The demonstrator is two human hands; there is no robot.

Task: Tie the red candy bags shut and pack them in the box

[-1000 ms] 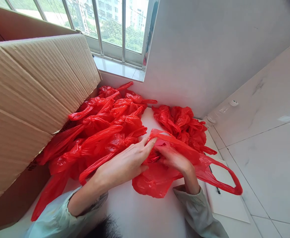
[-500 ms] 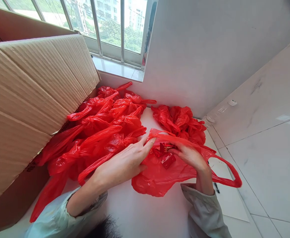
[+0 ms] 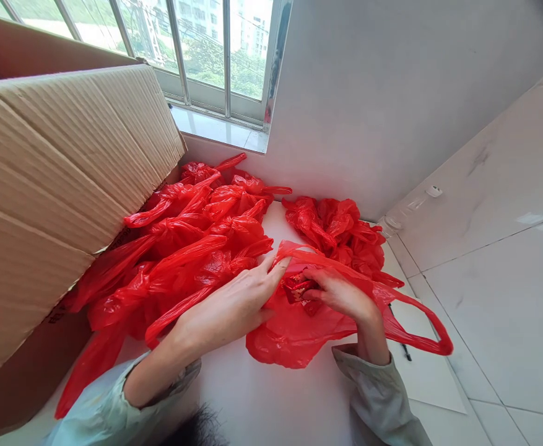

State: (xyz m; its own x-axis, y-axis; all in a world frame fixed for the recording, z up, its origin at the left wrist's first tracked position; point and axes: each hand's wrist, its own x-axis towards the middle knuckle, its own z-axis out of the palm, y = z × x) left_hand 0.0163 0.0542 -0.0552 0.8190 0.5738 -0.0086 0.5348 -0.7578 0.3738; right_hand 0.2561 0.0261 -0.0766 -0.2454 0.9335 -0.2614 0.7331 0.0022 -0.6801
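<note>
In the head view, a thin red plastic bag lies spread on the white tabletop, its mouth held open and one loop handle stretched to the right. My left hand grips the near-left edge of the mouth between thumb and fingers. Inside the bag, my right hand has its fingers curled round a small shiny red packet, fingertips partly hidden. Another small red packet sits just below those fingers. How many packets lie under the hand, I cannot tell.
Several knotted red bags are heaped on the left beside a large cardboard box. A pile of crumpled red bags rests against the wall. Behind it lies a clear bottle. A barred window is at the back.
My right hand has moved left and slightly down inside the bag, and its fingers now cover more of the red packets. My left hand has stayed at the bag's edge.
</note>
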